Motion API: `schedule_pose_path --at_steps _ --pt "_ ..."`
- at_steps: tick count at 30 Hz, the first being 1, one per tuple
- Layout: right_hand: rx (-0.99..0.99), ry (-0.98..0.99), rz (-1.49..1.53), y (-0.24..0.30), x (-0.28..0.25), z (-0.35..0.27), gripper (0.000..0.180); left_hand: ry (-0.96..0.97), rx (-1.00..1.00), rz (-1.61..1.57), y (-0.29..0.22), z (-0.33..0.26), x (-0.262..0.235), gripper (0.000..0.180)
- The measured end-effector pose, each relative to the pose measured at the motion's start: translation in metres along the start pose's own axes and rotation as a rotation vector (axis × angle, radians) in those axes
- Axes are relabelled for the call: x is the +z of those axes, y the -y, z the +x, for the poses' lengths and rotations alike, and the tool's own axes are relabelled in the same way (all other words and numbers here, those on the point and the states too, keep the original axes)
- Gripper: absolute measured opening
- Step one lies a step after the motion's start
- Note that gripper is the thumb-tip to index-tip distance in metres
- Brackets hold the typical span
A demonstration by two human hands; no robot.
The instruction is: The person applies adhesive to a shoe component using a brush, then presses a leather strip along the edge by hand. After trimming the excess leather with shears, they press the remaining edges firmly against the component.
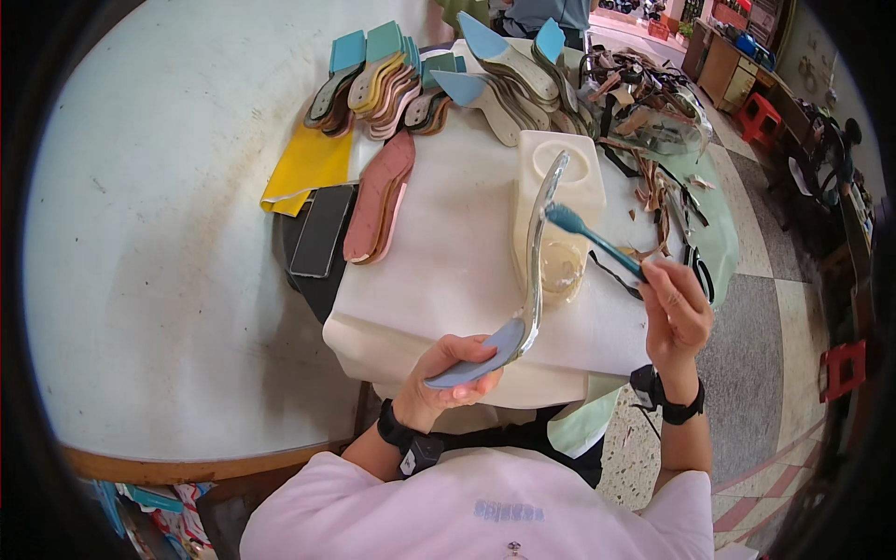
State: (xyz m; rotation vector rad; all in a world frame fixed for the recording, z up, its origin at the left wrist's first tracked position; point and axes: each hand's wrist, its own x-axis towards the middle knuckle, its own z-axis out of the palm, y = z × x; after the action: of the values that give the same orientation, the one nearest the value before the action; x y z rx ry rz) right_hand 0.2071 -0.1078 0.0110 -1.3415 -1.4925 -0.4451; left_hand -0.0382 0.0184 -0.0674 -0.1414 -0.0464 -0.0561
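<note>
My left hand (443,378) is closed on the blue heel end of a curved shoe insole (533,280), which stands up edge-on with a shiny rim. In my right hand (679,313) is a teal brush (607,247) shaped like a toothbrush, pinched by its handle. The bristle head is close to the upper part of the insole; whether they touch, I cannot tell. Behind the insole stands a cream plastic container (557,201) with a yellowish, glue-like residue in its near hollow. A stack of pinkish-red insoles (378,201) lies to the left.
More insole stacks with teal tips (383,75) and blue tips (504,84) line the far side. At left are a dark phone (323,231) and a yellow sheet (308,166). Scraps (644,98) are heaped at far right. A red stool (843,371) stands on the floor.
</note>
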Motion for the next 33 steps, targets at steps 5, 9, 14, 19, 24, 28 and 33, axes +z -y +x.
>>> schedule_pose_path --at_steps 5,9,14,19,24,28,33 --pt "-0.042 0.089 0.001 -0.001 0.001 -0.003 0.028 0.043 -0.001 0.001 0.001 -0.002 0.001 0.032" --pt "-0.001 0.171 0.108 0.006 -0.002 -0.017 0.026 0.025 0.014 0.031 -0.003 -0.005 0.001 0.032" --pt "0.319 0.195 0.295 0.010 -0.019 -0.027 0.023 0.001 0.028 0.039 -0.003 -0.004 0.000 0.033" --pt "0.527 0.288 0.616 0.005 -0.027 -0.026 0.021 0.013 0.023 0.030 0.000 -0.002 0.003 0.033" --pt "0.579 0.408 0.678 -0.003 -0.025 -0.027 0.020 0.037 -0.020 -0.013 0.002 -0.001 0.006 0.033" --pt "0.571 0.365 0.719 -0.016 -0.016 -0.028 0.021 0.019 -0.035 -0.001 0.006 0.000 0.006 0.033" --pt "0.555 0.288 0.700 -0.027 -0.009 -0.025 0.019 0.066 -0.064 0.013 0.008 0.003 0.005 0.028"
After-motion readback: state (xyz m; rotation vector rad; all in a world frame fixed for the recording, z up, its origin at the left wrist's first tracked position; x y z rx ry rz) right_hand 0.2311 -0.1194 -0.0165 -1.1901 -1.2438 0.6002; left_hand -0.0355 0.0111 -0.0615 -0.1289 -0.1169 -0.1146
